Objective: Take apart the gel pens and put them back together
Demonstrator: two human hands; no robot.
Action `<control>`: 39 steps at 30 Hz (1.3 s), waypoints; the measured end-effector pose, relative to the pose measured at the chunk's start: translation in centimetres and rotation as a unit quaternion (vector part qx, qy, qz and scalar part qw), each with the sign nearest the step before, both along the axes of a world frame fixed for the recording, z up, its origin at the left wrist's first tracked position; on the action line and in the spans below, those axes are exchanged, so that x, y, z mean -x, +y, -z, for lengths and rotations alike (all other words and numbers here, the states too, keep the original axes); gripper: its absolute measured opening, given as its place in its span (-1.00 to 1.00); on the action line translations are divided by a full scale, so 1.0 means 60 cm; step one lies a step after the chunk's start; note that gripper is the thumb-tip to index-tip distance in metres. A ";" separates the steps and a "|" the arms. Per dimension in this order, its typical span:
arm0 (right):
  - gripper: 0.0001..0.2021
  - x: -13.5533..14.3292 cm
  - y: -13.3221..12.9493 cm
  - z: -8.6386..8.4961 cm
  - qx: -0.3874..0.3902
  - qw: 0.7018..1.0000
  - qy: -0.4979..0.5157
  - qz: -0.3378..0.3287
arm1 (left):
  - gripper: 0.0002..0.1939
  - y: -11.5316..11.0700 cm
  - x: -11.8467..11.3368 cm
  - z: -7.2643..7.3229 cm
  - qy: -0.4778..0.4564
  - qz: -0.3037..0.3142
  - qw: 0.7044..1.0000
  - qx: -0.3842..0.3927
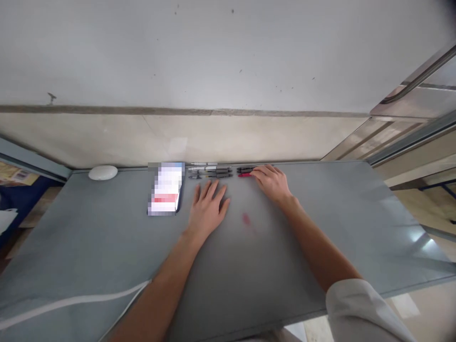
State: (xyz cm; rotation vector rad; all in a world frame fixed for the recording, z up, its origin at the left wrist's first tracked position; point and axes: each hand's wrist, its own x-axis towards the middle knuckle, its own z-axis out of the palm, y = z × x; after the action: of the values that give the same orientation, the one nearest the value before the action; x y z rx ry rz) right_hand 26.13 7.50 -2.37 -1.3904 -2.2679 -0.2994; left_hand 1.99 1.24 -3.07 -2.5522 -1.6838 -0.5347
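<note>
My left hand point(207, 209) lies flat on the grey table with its fingers spread, just in front of a row of pens point(210, 174). Those pens, clear, white and dark ones, lie side by side near the table's back edge. To their right, my right hand point(272, 183) has its fingertips closed on the end of a red pen point(244, 175). Black pens point(245, 169) lie right behind the red one, their right ends partly covered by my fingers.
A phone point(166, 190) with a lit, blurred screen lies left of the pens. Farther left is a white rounded object point(103, 173). A white cable point(81, 299) crosses the front left of the table point(256, 285). A wall point(228, 137) runs along the back.
</note>
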 end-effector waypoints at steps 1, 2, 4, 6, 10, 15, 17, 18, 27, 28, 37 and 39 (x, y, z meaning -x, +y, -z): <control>-0.72 0.001 0.002 0.001 0.000 1.000 0.003 0.001 | -0.56 0.000 0.000 0.000 -0.001 0.001 1.000 0.000; -0.72 0.001 0.003 0.002 -0.001 1.000 0.006 0.003 | -0.56 0.001 0.000 0.000 -0.002 0.002 1.000 0.000; -0.73 0.003 0.004 0.005 -0.006 1.000 0.011 0.008 | -0.57 0.001 0.000 0.000 -0.003 0.001 1.000 0.002; -0.72 0.004 0.004 0.006 -0.007 1.000 0.016 0.010 | -0.57 0.001 0.000 -0.001 -0.005 0.000 1.000 0.005; -0.72 0.005 0.000 0.004 -0.008 1.000 0.021 0.010 | -0.57 0.001 -0.001 -0.002 -0.004 -0.001 1.000 0.009; -0.74 0.017 -0.024 -0.005 0.004 1.000 0.011 -0.012 | -0.55 0.000 -0.001 -0.003 0.009 -0.005 1.000 0.009; -0.75 0.029 -0.042 -0.008 0.022 0.999 0.011 -0.039 | -0.54 -0.001 0.000 -0.005 0.015 -0.005 1.000 0.011; -0.75 0.036 -0.052 -0.008 0.028 0.998 0.012 -0.049 | -0.54 -0.002 0.001 -0.006 0.017 -0.004 1.000 0.014; -0.61 0.075 -0.116 0.007 0.087 0.994 0.008 -0.061 | -0.50 -0.023 0.028 -0.011 0.052 0.008 0.998 0.023; -0.60 0.075 -0.117 0.008 0.092 0.994 0.009 -0.062 | -0.50 -0.025 0.030 -0.010 0.054 0.010 0.998 0.020; -0.56 0.072 -0.118 0.010 0.113 0.991 0.023 -0.063 | -0.49 -0.008 0.026 -0.013 0.035 0.005 0.999 0.004; -0.56 0.072 -0.118 0.011 0.114 0.991 0.027 -0.064 | -0.52 0.010 0.025 -0.016 0.023 0.001 1.000 -0.014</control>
State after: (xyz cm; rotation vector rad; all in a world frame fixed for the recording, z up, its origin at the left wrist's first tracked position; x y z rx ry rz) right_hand 21.78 0.43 -3.00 -1.3348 -2.3926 0.0395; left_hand 0.48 1.83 -2.08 -2.5275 -1.6482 -0.4916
